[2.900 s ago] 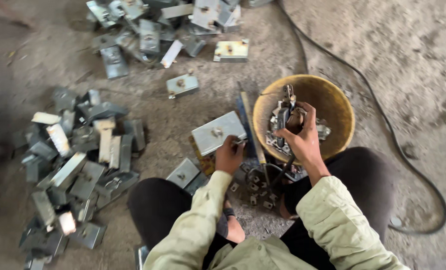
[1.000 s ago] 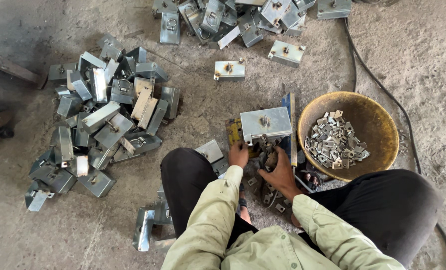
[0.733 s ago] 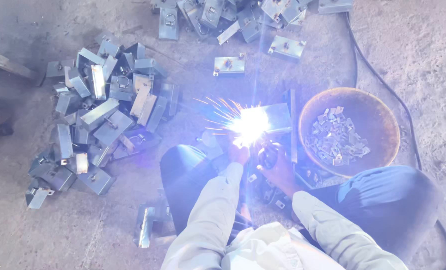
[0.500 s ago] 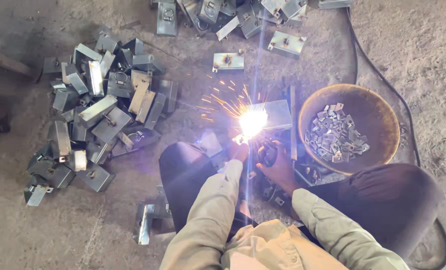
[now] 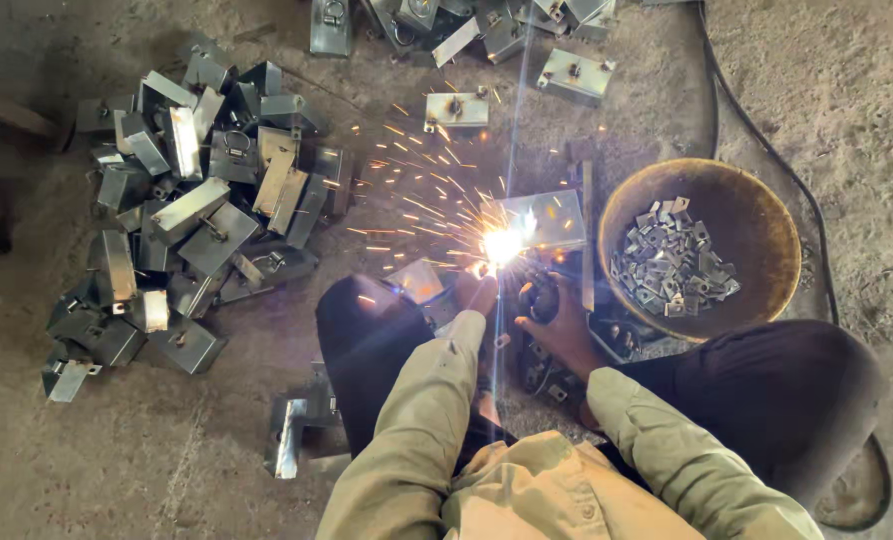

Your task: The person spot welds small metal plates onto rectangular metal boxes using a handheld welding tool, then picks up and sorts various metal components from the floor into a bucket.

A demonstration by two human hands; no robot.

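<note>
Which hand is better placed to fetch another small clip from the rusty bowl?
The right hand, probably: it lies on the bowl's side, closer to the small clips. The left hand is at the bright weld spark, farther off.

Grey sheet-metal box (image 5: 547, 218), flat rectangular face up, lies on the dirt floor just right of frame centre. White weld glare (image 5: 502, 245) burns at its lower left corner, orange sparks fanning up and left.
</note>
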